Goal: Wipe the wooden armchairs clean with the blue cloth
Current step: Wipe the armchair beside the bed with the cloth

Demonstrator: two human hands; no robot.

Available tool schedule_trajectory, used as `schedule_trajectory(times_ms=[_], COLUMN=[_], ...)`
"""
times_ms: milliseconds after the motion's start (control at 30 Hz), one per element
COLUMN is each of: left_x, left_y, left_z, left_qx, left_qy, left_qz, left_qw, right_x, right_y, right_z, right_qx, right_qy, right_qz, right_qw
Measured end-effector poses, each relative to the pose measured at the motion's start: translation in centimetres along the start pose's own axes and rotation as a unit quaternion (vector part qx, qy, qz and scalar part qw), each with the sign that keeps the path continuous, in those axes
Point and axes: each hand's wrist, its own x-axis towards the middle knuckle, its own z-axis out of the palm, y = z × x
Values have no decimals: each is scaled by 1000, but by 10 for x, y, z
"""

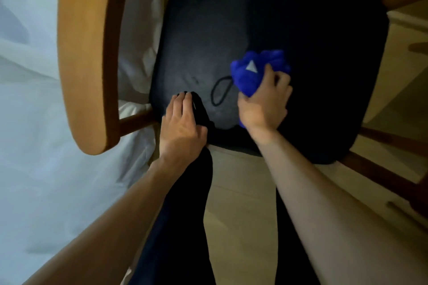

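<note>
Right hand (pixel 264 102) with fingers curled around the bunched bright-blue cloth (pixel 252 71), pressed on the dark seat cushion (pixel 312 53) of the light wooden armchair (pixel 83 53); left hand (pixel 183 125) lies near-left, fingers together, apparently steadying the chair.

Just beyond my fingers lies a black hair tie (pixel 220 91); a white curtain (pixel 30 99) hangs far left of them.

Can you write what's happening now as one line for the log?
right hand: grips blue cloth on dark seat cushion | left hand: rests at cushion's front edge
</note>
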Motion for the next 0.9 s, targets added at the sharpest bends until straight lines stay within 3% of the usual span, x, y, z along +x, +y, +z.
schedule_trajectory(times_ms=[67,167,333,400,500,600,667,767,900], left_x=[-7,-23,-42,-45,-42,-34,-30,-28,-40], left_y=[-17,-36,-46,-43,-39,-34,-32,-31,-44], left_z=[-5,-7,0,5,9,6,2,-6,-11], left_qx=[-22,-38,-49,-58,-72,-85,-97,-95,-53], left_qy=[-5,-23,-54,-65,-49,7,36,23,-40], left_qz=[-17,-24,-49,-44,-21,11,21,3,-40], left_qw=[1000,999,996,995,996,996,994,995,997], right_x=[-14,-26,-3,18,64,88,78,48,-18], right_y=[-33,-56,-38,-35,-41,-55,-66,-80,-66], right_z=[25,45,20,-4,-30,-25,-7,15,39], right_qx=[-35,-92,-83,-41,74,-63,-111,-66,-158], right_qy=[-19,-84,-215,-173,-61,-62,-65,-89,-217], right_qz=[-96,-269,-364,-360,-273,-206,-207,-225,-361], right_qw=[995,955,902,916,957,974,970,968,893])
